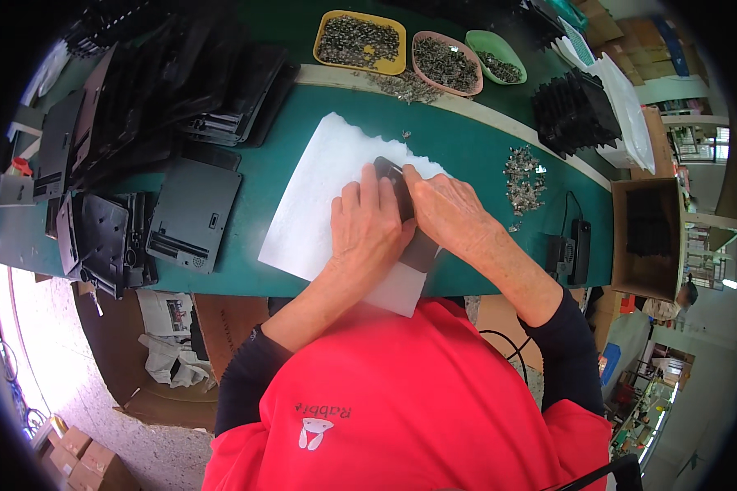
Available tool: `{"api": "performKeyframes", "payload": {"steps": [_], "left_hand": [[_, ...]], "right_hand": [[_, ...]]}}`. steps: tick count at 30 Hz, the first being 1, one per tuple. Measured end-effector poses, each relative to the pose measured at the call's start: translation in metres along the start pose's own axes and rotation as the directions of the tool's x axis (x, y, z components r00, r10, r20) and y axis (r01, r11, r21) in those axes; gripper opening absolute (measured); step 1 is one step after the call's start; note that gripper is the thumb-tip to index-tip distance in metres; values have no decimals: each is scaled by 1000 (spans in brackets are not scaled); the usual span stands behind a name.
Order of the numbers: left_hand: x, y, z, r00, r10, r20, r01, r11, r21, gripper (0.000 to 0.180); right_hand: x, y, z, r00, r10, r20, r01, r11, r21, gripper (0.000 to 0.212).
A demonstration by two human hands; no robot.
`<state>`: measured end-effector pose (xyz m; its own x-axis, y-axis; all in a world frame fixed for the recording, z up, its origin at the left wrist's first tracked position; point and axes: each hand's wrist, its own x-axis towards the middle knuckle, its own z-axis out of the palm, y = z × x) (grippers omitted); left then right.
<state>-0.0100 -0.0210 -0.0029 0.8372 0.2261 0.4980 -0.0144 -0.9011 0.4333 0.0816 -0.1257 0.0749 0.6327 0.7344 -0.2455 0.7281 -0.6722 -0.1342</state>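
Observation:
A dark flat plastic panel [421, 250] lies tilted on a white padded sheet [303, 192] in front of me. My left hand [365, 225] is wrapped over its left side, fingers pointing away from me and thumb toward the middle. At the panel's far end, the bent fingers of my right hand [448, 210] are pressed together against its edge. Something small and shiny shows by those fingertips, but whether they hold it is hidden. Just beyond the sheet's far edge sits a small metal clip [406, 134].
Loose metal pieces [524, 180] are scattered at the right, near a black power adapter [580, 250]. Yellow [400, 64], pink [418, 41] and green [473, 38] trays of metal parts stand at the back. Black panels [195, 209] are stacked left; an open carton [680, 237] stands right.

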Motion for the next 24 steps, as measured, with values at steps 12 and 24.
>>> {"api": "performKeyframes", "payload": {"steps": [12, 24], "left_hand": [[1, 1, -2, 1000, -4, -10, 4, 1000, 9, 48], [-2, -3, 6, 1000, -10, -27, 10, 1000, -21, 59]], "right_hand": [[3, -11, 3, 998, 54, 26, -54, 999, -3, 40], [9, -1, -1, 998, -36, 58, 40, 997, -73, 46]]}}
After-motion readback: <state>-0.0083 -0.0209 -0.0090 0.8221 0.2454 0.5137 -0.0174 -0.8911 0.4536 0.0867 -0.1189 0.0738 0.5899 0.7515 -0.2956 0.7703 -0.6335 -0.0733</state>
